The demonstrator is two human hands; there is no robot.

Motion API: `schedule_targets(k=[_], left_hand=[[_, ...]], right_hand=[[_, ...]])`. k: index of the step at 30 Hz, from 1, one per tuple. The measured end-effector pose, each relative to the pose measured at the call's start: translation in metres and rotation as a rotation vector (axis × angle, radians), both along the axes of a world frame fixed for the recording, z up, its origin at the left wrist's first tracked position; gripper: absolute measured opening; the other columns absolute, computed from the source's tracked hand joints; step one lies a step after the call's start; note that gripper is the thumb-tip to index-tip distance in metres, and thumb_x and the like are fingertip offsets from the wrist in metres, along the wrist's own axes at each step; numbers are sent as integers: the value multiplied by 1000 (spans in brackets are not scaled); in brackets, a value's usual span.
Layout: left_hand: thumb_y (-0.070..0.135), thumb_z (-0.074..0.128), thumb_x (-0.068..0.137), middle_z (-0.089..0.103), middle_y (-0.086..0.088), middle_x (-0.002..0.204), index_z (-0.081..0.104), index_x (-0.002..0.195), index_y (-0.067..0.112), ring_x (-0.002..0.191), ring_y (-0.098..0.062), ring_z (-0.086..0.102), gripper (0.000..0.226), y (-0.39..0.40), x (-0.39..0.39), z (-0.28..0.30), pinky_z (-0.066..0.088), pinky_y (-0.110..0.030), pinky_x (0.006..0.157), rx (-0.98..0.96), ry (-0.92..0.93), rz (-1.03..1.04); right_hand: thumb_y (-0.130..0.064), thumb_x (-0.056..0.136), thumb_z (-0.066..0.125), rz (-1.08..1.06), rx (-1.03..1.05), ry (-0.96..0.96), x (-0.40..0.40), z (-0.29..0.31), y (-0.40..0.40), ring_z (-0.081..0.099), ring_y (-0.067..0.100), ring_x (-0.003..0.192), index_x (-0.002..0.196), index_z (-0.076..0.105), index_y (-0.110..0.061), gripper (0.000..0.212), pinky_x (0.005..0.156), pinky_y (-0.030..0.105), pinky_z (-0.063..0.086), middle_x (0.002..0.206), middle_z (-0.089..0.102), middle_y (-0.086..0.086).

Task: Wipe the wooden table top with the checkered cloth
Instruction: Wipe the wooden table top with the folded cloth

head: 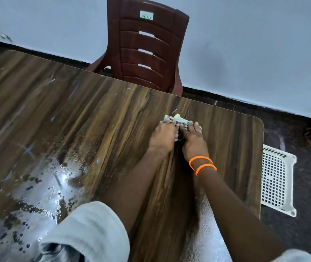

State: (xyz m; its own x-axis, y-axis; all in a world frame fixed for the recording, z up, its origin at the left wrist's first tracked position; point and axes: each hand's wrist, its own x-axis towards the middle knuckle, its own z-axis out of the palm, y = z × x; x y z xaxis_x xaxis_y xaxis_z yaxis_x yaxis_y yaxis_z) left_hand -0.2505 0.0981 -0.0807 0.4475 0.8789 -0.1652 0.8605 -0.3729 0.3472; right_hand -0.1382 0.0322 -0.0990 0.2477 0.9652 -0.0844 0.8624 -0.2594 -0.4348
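Head view first, then: where is the checkered cloth (177, 121)?

— Bunched small on the wooden table top (113, 114), toward the far right corner, under both hands. Only a pale strip with dark check lines shows past the fingertips and in the gap between the hands.

— How do the hands lie on it?

— Side by side, nearly touching. The left hand (163, 137) lies flat, palm down, fingers stretched forward over the cloth. The right hand (193, 139) does the same, just beside it, fingers long and pressing. Neither hand curls round the cloth as far as I can see; both press on it from above. The picture is a little blurred at the fingers, so the thumbs I cannot tell.

— Anything on the arms?

— Two orange bangles (202, 165) circle the right wrist. A pale grey sleeve (86, 229) sits rolled on the left arm near the bottom edge.

— And the table surface?

— Wet at the near left: a shiny puddle (43, 188) with beads of water round it. Short bluish marks are scattered over the far half. The wood near the hands looks matt.

— Beyond the table?

— A dark red plastic chair (145, 46) with a slatted back stands at the far edge against a pale wall (254, 44). On the dark floor to the right lies a white plastic lattice tray (275, 178), close by the table's right edge.
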Motion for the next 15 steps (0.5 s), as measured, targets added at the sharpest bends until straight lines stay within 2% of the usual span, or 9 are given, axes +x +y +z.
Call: schedule_targets(k=[4, 8, 11, 15], left_hand=[[28, 44, 101, 58, -12, 128, 58, 129, 16, 114, -33, 57, 33, 11, -30, 9, 47, -41, 96, -17, 54, 56], [28, 47, 99, 52, -6, 141, 53, 136, 22, 122, -29, 54, 38, -1, -49, 9, 44, -39, 102, -14, 156, -75], [28, 52, 97, 44, -2, 150, 49, 142, 24, 136, -25, 44, 45, -16, -48, 3, 39, -38, 110, -83, 118, -153], [30, 52, 97, 40, -2, 153, 43, 145, 23, 139, -24, 40, 49, -30, -13, -4, 39, -38, 110, -89, 150, -254]], right_hand=[[-3, 87, 43, 107, -31, -68, -28, 2, 13, 3, 29, 149, 150, 28, -17, 66, 123, 34, 4, 161, 15, 11], [-2, 88, 40, 134, -14, -91, -44, -2, -15, -2, 26, 150, 152, 24, -19, 68, 123, 35, 2, 162, 10, 7], [1, 87, 40, 111, 5, -71, -39, -5, -44, 0, 24, 151, 151, 27, -21, 69, 124, 34, 8, 162, 12, 5], [5, 84, 46, 6, 50, -60, -16, -5, -72, 13, 27, 149, 147, 38, -18, 68, 122, 39, 21, 159, 26, 9]])
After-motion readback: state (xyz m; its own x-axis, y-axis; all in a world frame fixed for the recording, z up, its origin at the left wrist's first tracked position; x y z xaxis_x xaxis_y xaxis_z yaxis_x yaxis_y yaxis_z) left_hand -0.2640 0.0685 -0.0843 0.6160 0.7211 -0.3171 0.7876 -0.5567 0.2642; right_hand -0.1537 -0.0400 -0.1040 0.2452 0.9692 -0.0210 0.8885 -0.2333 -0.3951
